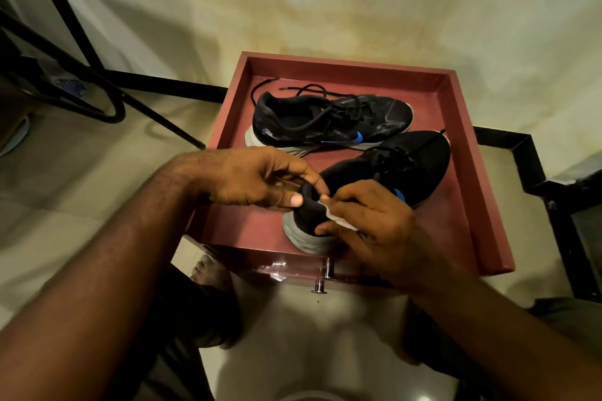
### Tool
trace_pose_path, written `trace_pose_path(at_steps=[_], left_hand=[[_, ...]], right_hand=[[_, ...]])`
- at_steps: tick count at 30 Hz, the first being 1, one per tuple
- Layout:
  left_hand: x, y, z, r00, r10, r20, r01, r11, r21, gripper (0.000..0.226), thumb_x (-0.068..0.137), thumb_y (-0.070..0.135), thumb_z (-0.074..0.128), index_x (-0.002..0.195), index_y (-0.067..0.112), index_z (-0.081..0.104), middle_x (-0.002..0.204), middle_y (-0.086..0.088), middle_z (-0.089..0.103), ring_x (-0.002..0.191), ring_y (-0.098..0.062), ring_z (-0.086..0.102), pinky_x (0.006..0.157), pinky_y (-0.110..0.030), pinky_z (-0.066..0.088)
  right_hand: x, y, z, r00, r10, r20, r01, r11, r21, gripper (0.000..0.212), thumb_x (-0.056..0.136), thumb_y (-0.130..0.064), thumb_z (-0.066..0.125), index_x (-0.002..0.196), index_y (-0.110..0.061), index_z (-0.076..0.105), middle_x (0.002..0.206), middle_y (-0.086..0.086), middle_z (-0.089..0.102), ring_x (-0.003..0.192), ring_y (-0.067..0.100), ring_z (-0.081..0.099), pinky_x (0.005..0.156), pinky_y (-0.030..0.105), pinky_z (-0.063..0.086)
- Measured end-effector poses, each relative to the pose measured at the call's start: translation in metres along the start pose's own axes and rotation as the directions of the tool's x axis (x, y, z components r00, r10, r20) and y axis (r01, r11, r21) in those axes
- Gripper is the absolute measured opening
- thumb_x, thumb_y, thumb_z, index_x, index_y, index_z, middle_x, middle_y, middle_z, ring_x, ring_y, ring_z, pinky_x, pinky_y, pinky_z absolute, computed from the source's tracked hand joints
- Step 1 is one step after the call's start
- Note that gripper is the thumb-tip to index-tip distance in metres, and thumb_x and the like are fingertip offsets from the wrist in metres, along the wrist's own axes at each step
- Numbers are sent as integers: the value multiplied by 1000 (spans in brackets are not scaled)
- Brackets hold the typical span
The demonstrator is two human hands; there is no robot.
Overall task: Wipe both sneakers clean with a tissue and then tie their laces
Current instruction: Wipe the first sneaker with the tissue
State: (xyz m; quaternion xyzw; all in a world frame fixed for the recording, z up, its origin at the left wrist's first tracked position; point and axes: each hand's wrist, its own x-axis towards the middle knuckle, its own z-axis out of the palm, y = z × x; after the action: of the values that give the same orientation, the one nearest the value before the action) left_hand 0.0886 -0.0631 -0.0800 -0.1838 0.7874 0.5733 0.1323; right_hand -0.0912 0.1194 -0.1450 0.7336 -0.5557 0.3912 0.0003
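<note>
On top of the red bench (469, 192), the left hand (257, 179) is pinching the heel collar of the near sneaker (391, 169), steadying it, while the right hand (368, 221) is gripping a white tissue (338, 220) and pressing it against the heel. Best bet now: keeping that collar braced, wiping in short strokes down toward the grey sole, refolding to a fresh patch. Counting up: two sneakers, one tissue, two hands. The far sneaker (329, 120) is lying behind, laces loose.
</note>
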Motion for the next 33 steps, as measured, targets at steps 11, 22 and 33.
trace_pose_path(at_steps=[11,22,33], left_hand=[[4,-1,2,977,176,-122,-95,866,490,34,98,36,66,132,33,65,143,8,57,136,-5,44,112,-18,33],[3,54,51,665,621,-415,-531,784,323,17,100,21,63,106,6,69,107,-9,70,110,-29,66,91,-52,53],[-7,108,110,481,555,-679,-103,805,585,44,97,61,52,91,17,51,84,8,46,70,-12,47,62,-31,44]], right_hand=[[2,7,-13,998,68,-2,-68,995,68,21,83,-18,88,91,-2,76,93,4,67,86,19,64,76,32,53],[21,11,-71,687,507,-520,-315,853,416,10,96,-11,71,92,-2,71,89,11,71,85,18,69,83,33,56],[20,51,-84,297,867,-399,-291,481,827,23,93,-35,76,100,-14,78,96,15,67,90,31,56,91,51,53]])
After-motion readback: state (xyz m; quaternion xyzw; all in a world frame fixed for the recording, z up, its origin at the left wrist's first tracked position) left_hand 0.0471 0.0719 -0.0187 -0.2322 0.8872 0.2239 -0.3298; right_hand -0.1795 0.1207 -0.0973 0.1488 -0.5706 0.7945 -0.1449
